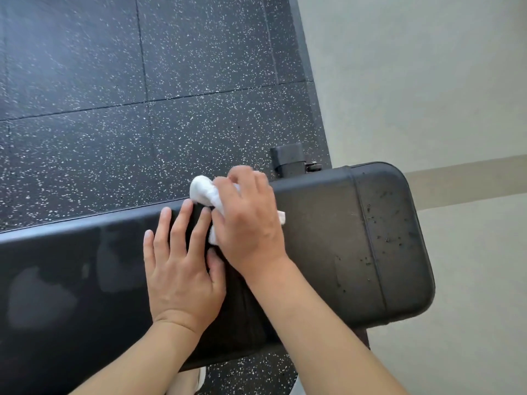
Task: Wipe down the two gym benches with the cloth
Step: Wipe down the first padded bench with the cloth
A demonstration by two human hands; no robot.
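A black padded gym bench [356, 238] runs across the view from the left edge to a rounded end at the right. Dark specks dot its right end pad. My right hand [248, 220] grips a bunched white cloth [204, 191] and presses it on the bench's far edge near the middle. My left hand [182, 266] lies flat on the pad just left of it, fingers straight and spread. Faint damp patches show on the pad to the left. Only one bench is in view.
Black rubber floor tiles with white flecks [128, 95] lie beyond the bench. A pale wall [427, 81] stands close behind the bench's right end. A black frame post [288, 158] rises behind the pad. A shoe tip [199, 380] shows below.
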